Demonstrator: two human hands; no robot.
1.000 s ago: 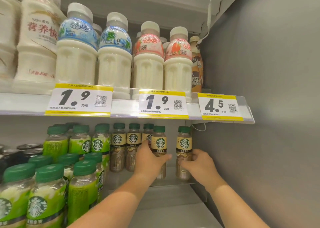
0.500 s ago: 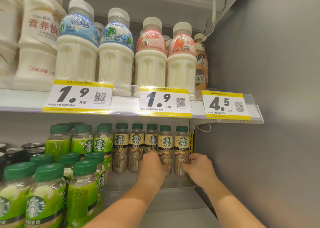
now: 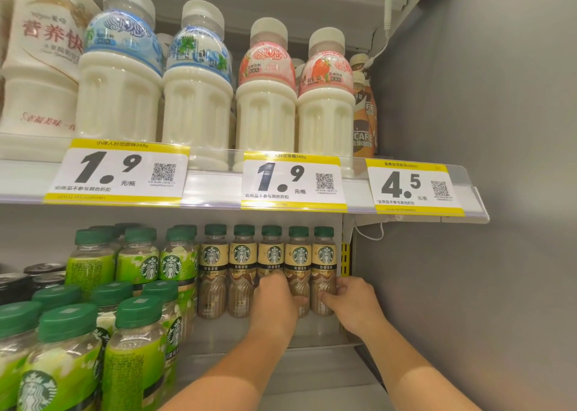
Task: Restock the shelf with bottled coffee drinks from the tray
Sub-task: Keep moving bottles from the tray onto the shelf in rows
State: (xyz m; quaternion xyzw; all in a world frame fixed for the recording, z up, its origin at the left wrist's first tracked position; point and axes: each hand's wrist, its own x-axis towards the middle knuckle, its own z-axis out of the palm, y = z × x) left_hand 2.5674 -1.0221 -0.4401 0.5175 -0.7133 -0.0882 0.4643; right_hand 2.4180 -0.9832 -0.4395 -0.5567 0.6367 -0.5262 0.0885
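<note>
Gripping latte bottles at the shelf's rear row — left hand (image 3: 274, 304) closed round one (image 3: 298, 270), right hand (image 3: 354, 304) round the end bottle (image 3: 324, 267).

Five coffee bottles (image 3: 243, 270) with green caps and tan latte labels stand upright in a touching row at the back of the lower shelf (image 3: 312, 335).

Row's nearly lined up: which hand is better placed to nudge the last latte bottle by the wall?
Right. The right hand already wraps the end bottle beside the grey wall; the left hand is on the neighbouring bottle.
</note>
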